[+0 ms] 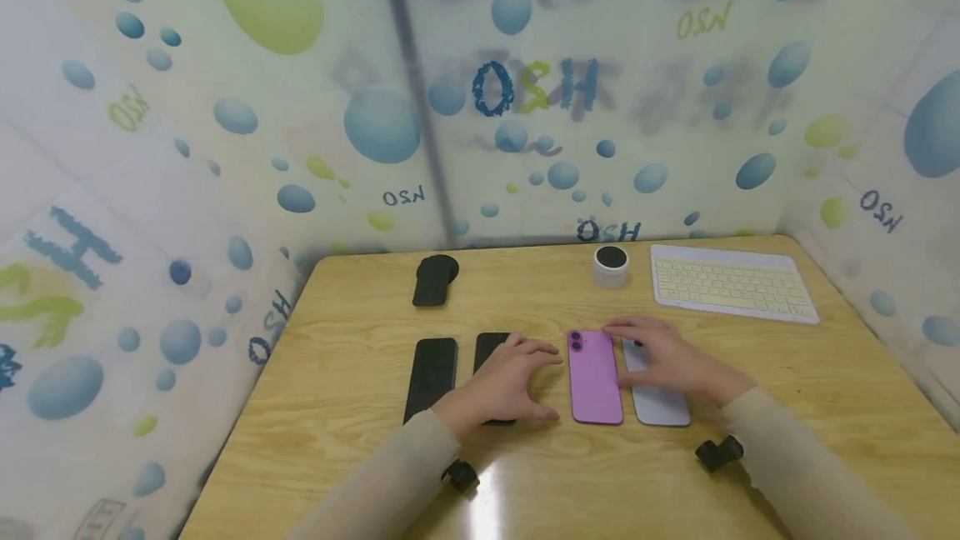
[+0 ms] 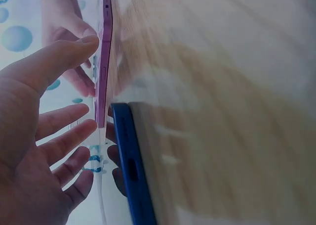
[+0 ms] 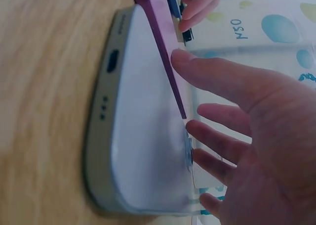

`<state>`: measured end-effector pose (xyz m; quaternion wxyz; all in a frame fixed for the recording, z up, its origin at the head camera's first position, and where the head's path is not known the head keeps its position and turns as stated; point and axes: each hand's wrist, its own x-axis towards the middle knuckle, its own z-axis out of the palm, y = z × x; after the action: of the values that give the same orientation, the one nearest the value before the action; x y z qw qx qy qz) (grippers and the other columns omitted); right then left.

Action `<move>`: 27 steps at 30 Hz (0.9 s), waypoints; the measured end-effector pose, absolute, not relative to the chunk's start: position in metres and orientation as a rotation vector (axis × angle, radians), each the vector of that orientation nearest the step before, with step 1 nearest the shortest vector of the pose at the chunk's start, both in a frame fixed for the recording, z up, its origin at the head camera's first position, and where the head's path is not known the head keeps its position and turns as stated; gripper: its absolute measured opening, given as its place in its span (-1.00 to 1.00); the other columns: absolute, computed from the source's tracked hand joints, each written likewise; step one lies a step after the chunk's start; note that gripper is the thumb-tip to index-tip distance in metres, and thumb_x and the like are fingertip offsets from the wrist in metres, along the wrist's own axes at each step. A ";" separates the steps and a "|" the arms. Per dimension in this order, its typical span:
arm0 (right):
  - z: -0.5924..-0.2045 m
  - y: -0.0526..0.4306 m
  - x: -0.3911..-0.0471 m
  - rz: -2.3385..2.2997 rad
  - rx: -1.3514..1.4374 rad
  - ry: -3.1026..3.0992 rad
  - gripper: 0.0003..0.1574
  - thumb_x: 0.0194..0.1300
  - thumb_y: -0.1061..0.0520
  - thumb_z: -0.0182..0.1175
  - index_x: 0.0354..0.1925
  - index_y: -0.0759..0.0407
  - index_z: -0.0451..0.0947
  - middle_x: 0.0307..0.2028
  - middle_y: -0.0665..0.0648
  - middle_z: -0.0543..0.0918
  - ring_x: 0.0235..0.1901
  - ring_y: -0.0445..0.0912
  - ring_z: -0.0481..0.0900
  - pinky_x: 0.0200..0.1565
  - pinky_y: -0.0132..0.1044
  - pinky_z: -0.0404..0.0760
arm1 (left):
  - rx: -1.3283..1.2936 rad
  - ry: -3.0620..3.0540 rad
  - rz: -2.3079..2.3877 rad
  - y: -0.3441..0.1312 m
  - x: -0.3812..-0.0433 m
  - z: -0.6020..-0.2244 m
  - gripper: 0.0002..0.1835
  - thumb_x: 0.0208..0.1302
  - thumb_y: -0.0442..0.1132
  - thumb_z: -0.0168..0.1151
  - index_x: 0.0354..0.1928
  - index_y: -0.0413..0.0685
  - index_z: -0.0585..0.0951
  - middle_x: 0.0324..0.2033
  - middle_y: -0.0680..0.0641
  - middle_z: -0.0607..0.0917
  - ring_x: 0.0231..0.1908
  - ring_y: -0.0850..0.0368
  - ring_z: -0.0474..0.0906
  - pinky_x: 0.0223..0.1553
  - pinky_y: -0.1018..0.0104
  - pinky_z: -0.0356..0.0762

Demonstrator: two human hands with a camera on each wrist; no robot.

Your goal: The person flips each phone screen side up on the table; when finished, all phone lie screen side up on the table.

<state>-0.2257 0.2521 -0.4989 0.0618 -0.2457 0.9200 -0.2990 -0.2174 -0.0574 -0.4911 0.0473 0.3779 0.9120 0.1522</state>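
Note:
Four phones would form a row, so I name each: a black phone (image 1: 431, 373) at the left, a dark phone (image 1: 491, 347) beside it, a purple phone (image 1: 596, 382) with its camera side up, and a pale phone (image 1: 662, 408) at the right. Over the dark phone reaches my left hand (image 1: 504, 382), partly covering it; thumb and fingers are spread toward the purple phone, apart from it. My right hand (image 1: 663, 361) hovers over the pale phone, hiding its upper part. Its thumb and forefinger come close to the purple phone's right edge; whether they touch is unclear.
Behind the row are a black folded stand-like object (image 1: 432, 282), a small white cylinder with a dark top (image 1: 611, 267) and a white keyboard (image 1: 731, 282). Patterned walls (image 1: 510, 190) border the wooden table (image 1: 337, 407) at the back and sides.

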 end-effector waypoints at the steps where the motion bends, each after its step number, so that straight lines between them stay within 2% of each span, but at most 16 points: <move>1: -0.497 0.253 -0.226 -0.904 -0.749 2.773 -0.02 0.12 -0.19 0.55 0.41 0.13 0.48 0.42 0.28 0.45 0.44 0.34 0.26 0.37 0.47 -0.01 | 1.153 2.783 0.453 -0.056 -0.218 -0.491 -0.16 0.04 0.28 0.55 0.37 0.16 0.57 0.37 0.16 0.55 0.26 0.11 0.37 0.34 0.11 0.37; 7: -0.493 0.255 -0.226 -0.878 -0.786 2.748 0.06 0.05 -0.20 0.59 0.40 0.21 0.47 0.40 0.31 0.46 0.43 0.35 0.28 0.37 0.47 0.01 | 1.161 2.798 0.422 -0.047 -0.221 -0.493 -0.16 0.00 0.32 0.55 0.34 0.18 0.60 0.33 0.15 0.58 0.23 0.11 0.40 0.31 0.15 0.39; 19: -0.500 0.254 -0.230 -0.855 -0.751 2.762 0.10 -0.04 -0.22 0.63 0.38 0.18 0.51 0.38 0.28 0.48 0.42 0.35 0.28 0.36 0.47 0.05 | 1.146 2.801 0.366 -0.034 -0.221 -0.493 -0.14 -0.06 0.36 0.57 0.30 0.15 0.63 0.32 0.12 0.58 0.20 0.12 0.38 0.26 0.18 0.41; 27: -0.502 0.251 -0.231 -0.867 -0.744 2.781 0.11 -0.07 -0.25 0.64 0.36 0.18 0.53 0.36 0.26 0.50 0.40 0.35 0.32 0.36 0.45 0.12 | 1.103 2.827 0.323 -0.030 -0.220 -0.492 -0.09 -0.12 0.37 0.60 0.31 0.16 0.62 0.35 0.12 0.55 0.22 0.11 0.37 0.30 0.17 0.38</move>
<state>-0.2308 0.2513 -0.5024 0.0673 -0.2469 0.9229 -0.2877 -0.2203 -0.0304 -0.4922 0.0450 0.3611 0.9254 0.1057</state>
